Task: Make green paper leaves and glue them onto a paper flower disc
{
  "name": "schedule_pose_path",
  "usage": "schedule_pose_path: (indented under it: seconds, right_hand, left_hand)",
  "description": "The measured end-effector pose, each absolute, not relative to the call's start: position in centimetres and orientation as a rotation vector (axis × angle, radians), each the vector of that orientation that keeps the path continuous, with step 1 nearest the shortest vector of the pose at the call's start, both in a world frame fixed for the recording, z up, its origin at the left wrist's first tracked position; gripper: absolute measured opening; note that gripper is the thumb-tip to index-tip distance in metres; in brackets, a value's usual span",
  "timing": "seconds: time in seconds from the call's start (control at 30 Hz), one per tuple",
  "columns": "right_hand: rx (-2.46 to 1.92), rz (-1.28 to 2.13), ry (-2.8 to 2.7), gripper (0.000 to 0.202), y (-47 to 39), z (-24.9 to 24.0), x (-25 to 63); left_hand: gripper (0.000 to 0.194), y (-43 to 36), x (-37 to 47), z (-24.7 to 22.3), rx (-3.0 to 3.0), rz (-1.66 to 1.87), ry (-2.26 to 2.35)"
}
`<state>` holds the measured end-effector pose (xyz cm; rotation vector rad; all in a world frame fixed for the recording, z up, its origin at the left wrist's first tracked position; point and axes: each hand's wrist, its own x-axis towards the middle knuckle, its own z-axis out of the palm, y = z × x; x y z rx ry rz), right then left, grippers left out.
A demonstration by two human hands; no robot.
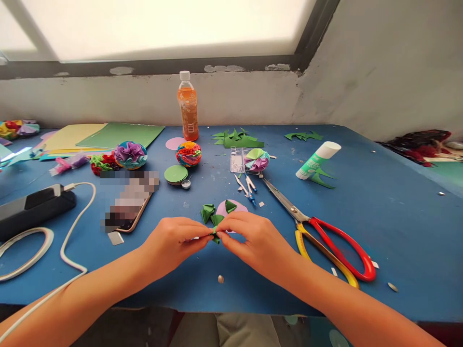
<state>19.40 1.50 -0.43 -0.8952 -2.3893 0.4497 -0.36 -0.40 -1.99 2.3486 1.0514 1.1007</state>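
A blue table [202, 299] stands against a pale wall [249, 96] below a bright window [181, 29]. In the head view, the pink disc [241, 206] is the landmark. The held green piece [217, 220] is at its near left edge; one loose fold [230, 206] lies on it, another fold [208, 212] just beside its left side. A harder pinch or uneven pull could crease or tear the piece; a careless knuckle could knock the loose folds away. The cable [78, 223], left of the disc, might snag the forearm, and a sweep rightward could shove the scissors [294, 212]. The left hand [181, 241] and right hand [258, 238] meet tip to tip, fingers pressed together with almost no gap, both pinching the piece.
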Motion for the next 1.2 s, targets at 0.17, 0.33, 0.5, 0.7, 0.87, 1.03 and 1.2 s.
schedule_pose_path:
  seconds: [0.17, 0.33, 0.5, 0.7, 0.87, 1.03, 1.2]
  right_hand:
    - [-0.751, 0.410, -2.460, 0.015, 1.5, -0.4, 19.3]
    - [-0.685, 0.478, -2.469, 0.017, 1.3, -0.6, 19.1]
    - [-0.797, 0.704, -2.341, 0.016, 1.1, -0.2, 18.9]
    - [-0.730, 0.796, -2.055, 0.021, 1.3, 1.1, 19.5]
    - [-0.703, 0.773, -2.063, 0.016, 1.1, 1.3, 19.6]
    - [-0.635, 0.562, -2.147, 0.011, 1.2, 0.9, 19.6]
    - [-0.453, -0.008, -2.383, 0.021, 1.8, 0.4, 19.9]
  left_hand:
    - [0.012, -0.4, -0.5, -1.9, 2.277, 0.974, 1.131]
    - [0.010, -0.5, -0.4, -1.8, 2.158, 0.878, 1.190]
    - [0.016, -0.5, 0.0, -1.2, 1.868, 0.856, 1.237]
    - [0.023, -0.3, 0.2, 0.0, 1.430, 1.017, 1.212]
    - [0.027, 0.0, 0.2, 0.0, 1.270, 1.019, 1.094]
    - [0.030, 0.4, 0.0, 0.1, 1.158, 0.950, 1.035]
    - [0.029, 0.8, -0.2, 0.0, 1.085, 0.827, 1.005]
